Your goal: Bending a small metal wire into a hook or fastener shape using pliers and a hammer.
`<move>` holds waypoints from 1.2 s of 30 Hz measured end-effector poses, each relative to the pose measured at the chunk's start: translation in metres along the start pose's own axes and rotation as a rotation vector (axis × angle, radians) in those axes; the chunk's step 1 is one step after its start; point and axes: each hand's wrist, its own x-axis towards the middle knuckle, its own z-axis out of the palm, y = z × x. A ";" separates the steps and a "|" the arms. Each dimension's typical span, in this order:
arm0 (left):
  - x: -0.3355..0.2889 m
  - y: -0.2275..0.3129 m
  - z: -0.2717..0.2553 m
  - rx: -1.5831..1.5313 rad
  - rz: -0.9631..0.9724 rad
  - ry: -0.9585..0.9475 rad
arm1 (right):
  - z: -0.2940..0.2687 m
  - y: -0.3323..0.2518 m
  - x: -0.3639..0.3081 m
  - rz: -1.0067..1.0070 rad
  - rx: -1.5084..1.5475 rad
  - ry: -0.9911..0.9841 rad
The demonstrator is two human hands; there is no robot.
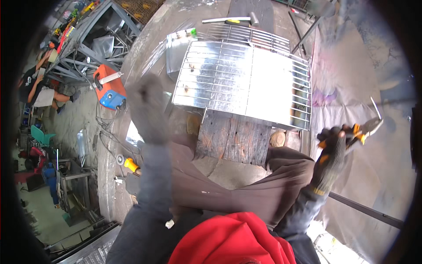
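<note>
My right hand [332, 152], in a dark glove, is closed around the orange-and-black handles of a pair of snips [372, 126]. Their silver jaws point up and away to the right, clear of the work. My left hand [150, 105], gloved in grey, is raised left of the work and smeared by motion; its fingers cannot be made out. Between the hands lies a wire grid rack [214, 75] with shiny sheet metal [270, 83] showing among its bars. The rack's near edge rests over a weathered wooden block [233, 136] in front of my legs.
Beyond the rack lies a hammer [239, 20]. A bent metal sheet [176, 55] stands at its left. Farther left are an orange-and-blue machine [110, 88] with cables and a yellow power tool [130, 165]. Another person [41, 90] is near metal frames [90, 53].
</note>
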 end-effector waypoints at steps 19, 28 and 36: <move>0.017 0.028 0.053 -0.737 -0.211 -0.796 | 0.203 -0.065 -0.005 -0.157 -0.595 -1.176; 0.098 -0.061 0.018 -0.511 -0.617 -0.330 | 0.407 0.110 0.221 -0.552 -1.453 -1.145; 0.096 -0.089 0.022 -0.474 -0.632 -0.431 | 0.486 0.275 0.297 -0.695 -1.323 -1.390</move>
